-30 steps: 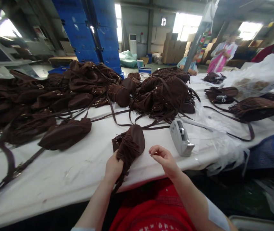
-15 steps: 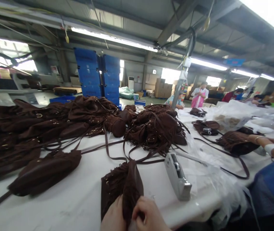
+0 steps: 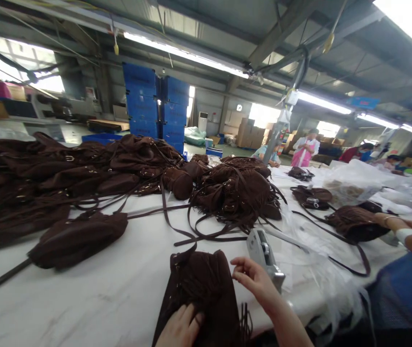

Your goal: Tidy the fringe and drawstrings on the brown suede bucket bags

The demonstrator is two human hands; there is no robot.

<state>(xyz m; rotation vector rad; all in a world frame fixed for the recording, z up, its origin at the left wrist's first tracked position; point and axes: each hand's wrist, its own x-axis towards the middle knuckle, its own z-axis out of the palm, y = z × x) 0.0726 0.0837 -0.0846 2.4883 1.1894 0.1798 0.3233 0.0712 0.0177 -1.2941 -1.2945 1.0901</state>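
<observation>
A dark brown fringed handbag [image 3: 213,284] lies on the table in front of me, with small gold-coloured metal fittings along its edge. My left hand [image 3: 181,326] is on its lower front, fingers bent and closed on the fringed material. Just off the bag's right side is my right hand [image 3: 253,279], open, its fingers apart and nothing in them. Beside that hand stands a grey tape dispenser [image 3: 264,255], partly covered by it. A few loose fringe strands [image 3: 245,320] stick out at the bag's lower right.
Piled brown bags [image 3: 235,188] with tangled straps fill the table's far side, more of them to the left. One bag [image 3: 79,238] lies apart at left. Clear plastic [image 3: 322,270] spreads at right, where a co-worker's arm [image 3: 405,231] reaches to another bag [image 3: 358,224].
The handbag has been turned and laid flatter, showing its broad fringed side. My right hand has let go and moved up and right, towards the tape dispenser. My left hand stays on the bag.
</observation>
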